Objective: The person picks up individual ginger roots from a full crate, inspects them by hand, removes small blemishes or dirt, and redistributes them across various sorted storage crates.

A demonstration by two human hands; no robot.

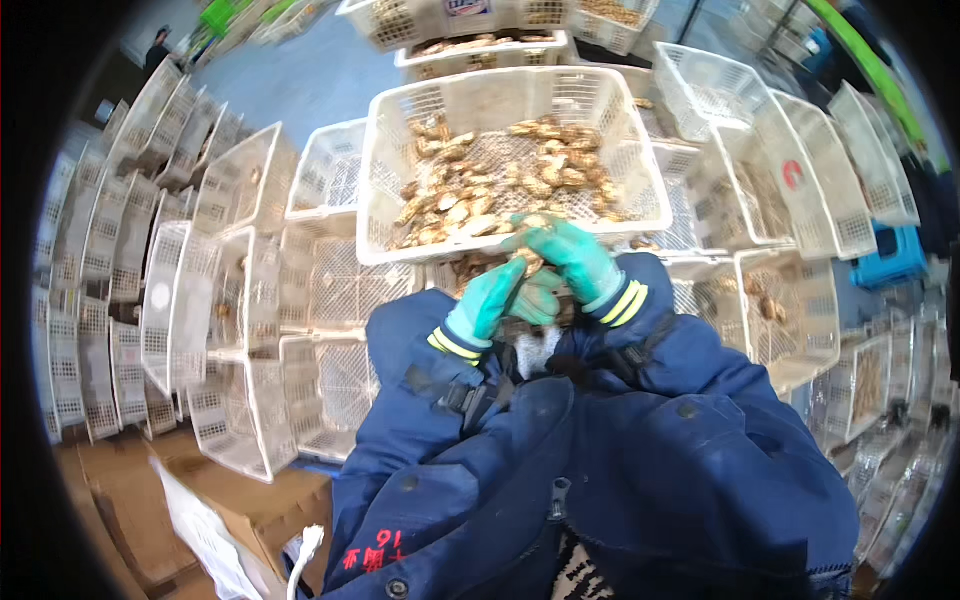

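Note:
My left hand [485, 300] and my right hand [575, 260], both in teal-green gloves, meet below a white plastic crate [650, 200]. Their fingers are closed around a small tan, mushroom-like piece [531, 261]; my right hand is higher, against the crate's near rim. Inside that crate lie several loose heaps of similar tan pieces [455, 175] on the mesh bottom. Beneath my hands is a blurred dark area, partly hidden, with more green glove showing.
Stacked white crates [240, 190] surround me on both sides and ahead, some holding tan pieces. Cardboard boxes [230, 480] sit at lower left. A blue plastic object [885, 265] is at the right. A person in dark clothing [155, 55] is in the far left background.

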